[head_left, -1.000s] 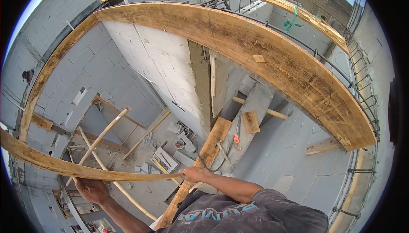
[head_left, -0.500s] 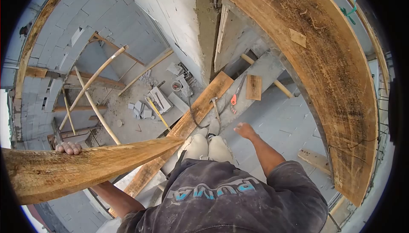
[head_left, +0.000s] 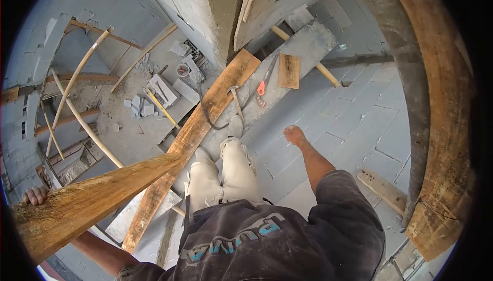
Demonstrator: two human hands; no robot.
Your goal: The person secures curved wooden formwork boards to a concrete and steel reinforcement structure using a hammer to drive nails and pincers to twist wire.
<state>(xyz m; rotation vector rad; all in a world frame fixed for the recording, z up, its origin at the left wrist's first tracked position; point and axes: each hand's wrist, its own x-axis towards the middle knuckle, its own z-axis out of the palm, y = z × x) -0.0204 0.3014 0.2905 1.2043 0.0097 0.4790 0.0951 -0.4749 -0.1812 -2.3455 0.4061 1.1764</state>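
Note:
My left hand (head_left: 35,195) is wrapped over the edge of a long wooden plank (head_left: 97,193), its fingers showing on top. The plank's far end overlaps a second board (head_left: 205,110) that lies along the walkway under my feet. My right hand (head_left: 294,135) hangs out in front of my body with its fingers curled closed; I cannot tell whether anything is inside. Ahead of my shoes a claw hammer (head_left: 235,97) lies with its head on that board. Beside it are a handsaw with a red handle (head_left: 262,87) and a short wood offcut (head_left: 289,72).
The narrow grey walkway (head_left: 308,42) runs high above the floor, with a round pole (head_left: 328,74) under it. Poles (head_left: 82,122) stand at the left. Down on the floor are a bucket (head_left: 183,69) and block pieces (head_left: 142,106). A large curved-looking board (head_left: 446,127) rises at the right.
My view has swung, and the large board at the right has slid toward the edge. My left hand and its plank sit lower and farther left. My feet are now one ahead of the other.

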